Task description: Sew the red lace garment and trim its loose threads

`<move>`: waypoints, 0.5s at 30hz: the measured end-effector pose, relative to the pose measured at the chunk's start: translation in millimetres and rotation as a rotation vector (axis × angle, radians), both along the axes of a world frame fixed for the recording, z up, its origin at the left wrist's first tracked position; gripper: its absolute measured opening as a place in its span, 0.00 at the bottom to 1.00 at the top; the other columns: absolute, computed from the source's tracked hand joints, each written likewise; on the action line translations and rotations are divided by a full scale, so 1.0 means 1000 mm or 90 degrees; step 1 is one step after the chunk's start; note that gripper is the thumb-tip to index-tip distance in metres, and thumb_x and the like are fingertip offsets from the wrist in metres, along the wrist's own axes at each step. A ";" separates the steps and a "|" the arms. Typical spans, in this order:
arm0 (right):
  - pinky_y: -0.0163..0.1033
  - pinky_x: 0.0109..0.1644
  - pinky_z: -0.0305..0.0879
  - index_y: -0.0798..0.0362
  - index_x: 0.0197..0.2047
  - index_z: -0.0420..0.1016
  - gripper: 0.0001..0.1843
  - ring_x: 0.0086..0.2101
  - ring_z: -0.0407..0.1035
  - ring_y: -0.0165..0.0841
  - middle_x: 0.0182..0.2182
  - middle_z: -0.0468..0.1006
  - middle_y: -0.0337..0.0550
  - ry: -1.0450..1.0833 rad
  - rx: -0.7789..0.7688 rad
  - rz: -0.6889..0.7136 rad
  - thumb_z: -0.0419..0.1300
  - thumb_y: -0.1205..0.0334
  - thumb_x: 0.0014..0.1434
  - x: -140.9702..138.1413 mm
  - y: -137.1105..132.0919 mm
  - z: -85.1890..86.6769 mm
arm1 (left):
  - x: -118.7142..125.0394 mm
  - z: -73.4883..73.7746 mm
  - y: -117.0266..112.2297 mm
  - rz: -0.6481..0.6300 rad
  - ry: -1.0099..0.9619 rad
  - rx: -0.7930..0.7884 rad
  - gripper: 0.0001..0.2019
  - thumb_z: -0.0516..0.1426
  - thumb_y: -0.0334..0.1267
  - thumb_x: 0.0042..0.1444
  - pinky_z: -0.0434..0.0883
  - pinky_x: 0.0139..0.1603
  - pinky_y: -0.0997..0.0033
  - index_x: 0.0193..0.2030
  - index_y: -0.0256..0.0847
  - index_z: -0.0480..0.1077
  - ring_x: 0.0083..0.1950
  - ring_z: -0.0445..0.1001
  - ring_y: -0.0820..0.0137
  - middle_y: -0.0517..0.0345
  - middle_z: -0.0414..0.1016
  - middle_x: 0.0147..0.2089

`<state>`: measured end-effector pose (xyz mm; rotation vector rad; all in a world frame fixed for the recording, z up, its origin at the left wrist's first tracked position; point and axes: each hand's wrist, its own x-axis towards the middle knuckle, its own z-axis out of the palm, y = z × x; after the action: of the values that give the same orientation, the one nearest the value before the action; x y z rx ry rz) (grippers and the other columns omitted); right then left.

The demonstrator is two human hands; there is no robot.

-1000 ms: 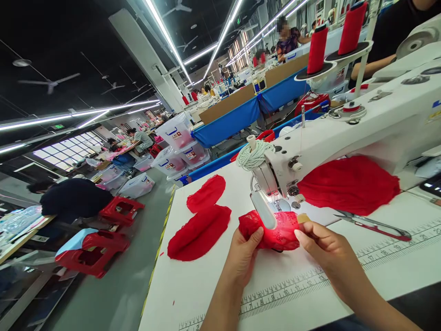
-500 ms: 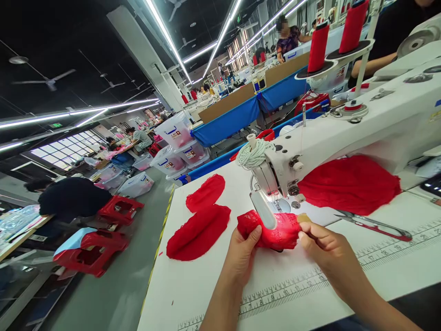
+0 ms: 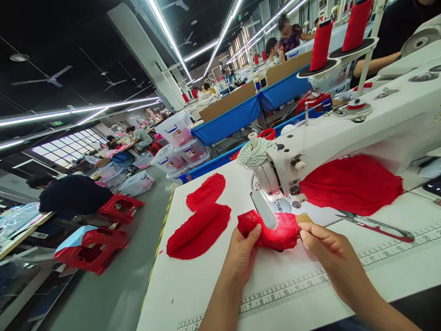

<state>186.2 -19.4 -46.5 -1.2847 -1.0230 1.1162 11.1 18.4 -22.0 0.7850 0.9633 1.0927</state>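
The bright red, lace-patterned piece of soft cloth (image 3: 282,236) is pinched at both ends. Its left end is pressed under the thumb of the bare left hand (image 3: 243,250), whose other fingers are largely hidden. Its right edge is nipped between the thumb and index fingertip of the bare right hand (image 3: 327,243). For good handling, an even, gentle tension is advisable: the edge is best smoothed flat without the lace being stretched, and the fingertips are best placed clear of the needle area.

The cloth is seen gathered and curved, its lower edge sagging between the hands; the pattern is most distinct toward the upper edge, and the right half is brightly lit. It is positioned over the smooth white tabletop (image 3: 193,289), in front of the white metal sewing machine (image 3: 334,126), and is partly covered in this view by a long, rounded white bar (image 3: 266,211); whether the two are touching cannot be told.

Farther out, two red, oval fabric pieces (image 3: 200,232) are laid at left. At right, a broad, wrinkled red cloth panel (image 3: 351,186) is seen, with slim metal snips marked with red (image 3: 377,226) just beside it.
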 end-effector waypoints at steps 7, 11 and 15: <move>0.34 0.27 0.60 0.48 0.24 0.68 0.15 0.25 0.59 0.32 0.23 0.64 0.36 -0.011 0.035 0.008 0.59 0.50 0.57 -0.003 0.000 0.006 | 0.001 0.002 0.000 0.007 0.000 -0.009 0.19 0.72 0.44 0.45 0.73 0.51 0.59 0.41 0.36 0.80 0.46 0.79 0.57 0.48 0.83 0.41; 0.35 0.30 0.65 0.48 0.20 0.65 0.20 0.27 0.66 0.35 0.22 0.67 0.37 0.009 0.005 0.018 0.60 0.47 0.57 0.000 0.000 0.003 | 0.002 0.004 0.000 0.014 -0.007 -0.022 0.20 0.74 0.43 0.42 0.73 0.49 0.63 0.40 0.36 0.79 0.44 0.79 0.60 0.50 0.82 0.38; 0.36 0.30 0.69 0.48 0.28 0.74 0.15 0.27 0.68 0.34 0.25 0.73 0.37 0.055 -0.033 0.018 0.68 0.46 0.50 0.017 -0.010 -0.004 | 0.000 0.007 -0.001 -0.051 -0.063 -0.064 0.22 0.74 0.42 0.40 0.74 0.41 0.72 0.42 0.35 0.78 0.36 0.78 0.69 0.53 0.81 0.36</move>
<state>203.4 -29.0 -50.1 -1.2559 -0.9564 1.2161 11.0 17.0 -15.0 0.6767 0.8886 0.9968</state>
